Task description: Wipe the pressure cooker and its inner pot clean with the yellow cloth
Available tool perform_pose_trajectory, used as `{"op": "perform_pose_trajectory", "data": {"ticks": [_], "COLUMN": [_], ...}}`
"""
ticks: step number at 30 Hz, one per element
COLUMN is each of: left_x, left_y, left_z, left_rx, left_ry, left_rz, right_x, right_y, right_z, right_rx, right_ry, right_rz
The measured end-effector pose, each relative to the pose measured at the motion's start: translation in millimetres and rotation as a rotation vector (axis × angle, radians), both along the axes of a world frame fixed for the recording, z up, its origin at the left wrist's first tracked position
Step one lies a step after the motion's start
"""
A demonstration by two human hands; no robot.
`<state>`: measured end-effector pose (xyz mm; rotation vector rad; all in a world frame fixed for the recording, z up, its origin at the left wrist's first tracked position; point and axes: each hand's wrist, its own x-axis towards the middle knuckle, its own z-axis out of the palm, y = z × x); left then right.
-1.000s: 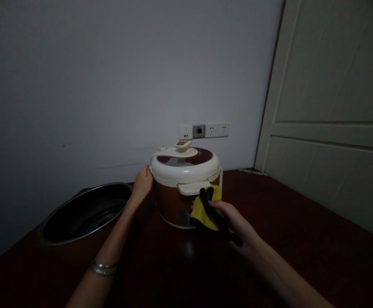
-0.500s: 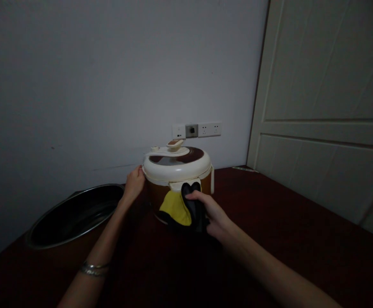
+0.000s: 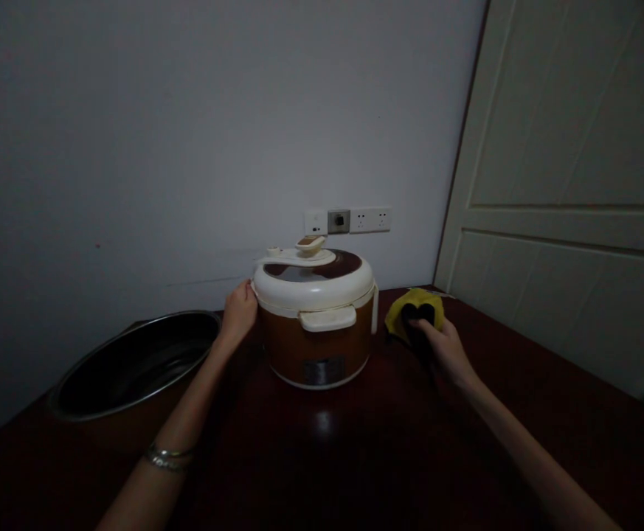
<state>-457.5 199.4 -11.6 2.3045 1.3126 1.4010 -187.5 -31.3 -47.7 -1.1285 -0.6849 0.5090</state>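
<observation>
The left hand [image 3: 240,311] clasps the lid edge of the rice cooker [image 3: 317,346], which stands on the table [image 3: 499,413]; the right hand [image 3: 445,346] closes on a yellow cloth [image 3: 404,311], seemingly resting on the table just beside the cooker.

This looks like a room in a home, though which room cannot be told. A rice cooker [image 3: 317,346] and a large steel basin [image 3: 178,316] sit on a dark reddish wooden table [image 3: 388,457], set against a plain white wall [image 3: 189,133] with household power sockets [image 3: 370,220], beside a cream panelled door [image 3: 554,147].
</observation>
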Motion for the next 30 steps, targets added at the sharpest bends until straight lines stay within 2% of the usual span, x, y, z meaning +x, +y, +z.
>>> {"op": "perform_pose_trajectory", "data": {"ticks": [2, 3, 6, 10, 12, 14, 16, 20, 22, 24, 26, 28, 30], "left_x": [0.7, 0.9, 1.1, 2.0, 2.7, 3.3, 3.7, 4.0, 4.1, 4.3, 4.8, 5.3, 5.8], "left_y": [-1.1, -1.4, -1.1, 0.3, 0.6, 0.6, 0.6, 0.7, 0.8, 0.7, 0.5, 0.3, 0.3], "left_z": [0.0, -0.1, -1.2, -2.8, -3.1, -3.2, -3.4, -4.4, -5.0, -5.7, -6.3, -6.9, -7.5], "left_rx": [0.002, 0.003, 0.004, 0.008, 0.008, 0.005, -0.002, -0.012, -0.005, 0.000, 0.000, 0.004, 0.013], "left_ry": [-0.002, -0.005, -0.021, -0.027, -0.035, -0.046, -0.052, -0.071, -0.085, -0.090, -0.091, -0.098, -0.112], "left_rz": [0.003, 0.000, -0.012, 0.001, 0.013, 0.019, 0.018, 0.014, 0.018, 0.020, 0.021, 0.022, 0.018], "right_x": [6.9, 5.9, -8.8, -34.4, -45.6, -55.1, -61.6, -61.7, -58.4, -58.1, -63.9, -75.4, -88.1], "right_y": [15.5, 24.3, 49.8, 62.8, 57.8, 50.2, 45.3, 50.0, 54.5, 55.6, 52.3, 45.8, 38.6], "right_z": [-1.2, -2.6, -15.9, -62.5, -87.5, -100.8, -97.0, -63.2, -57.8, -69.1, -91.1, -112.2, -122.0], "right_rx": [0.072, 0.105, 0.144, 0.099, 0.036, -0.027, -0.057, 0.010, 0.040, 0.021, -0.040, -0.105, -0.129], "right_ry": [-0.249, -0.373, -0.634, -0.753, -0.771, -0.821, -0.887, -0.969, -0.948, -0.908, -0.896, -0.942, -1.063], "right_rz": [-0.158, -0.191, -0.155, -0.180, -0.158, -0.122, -0.108, -0.162, -0.189, -0.187, -0.161, -0.153, -0.154]}}
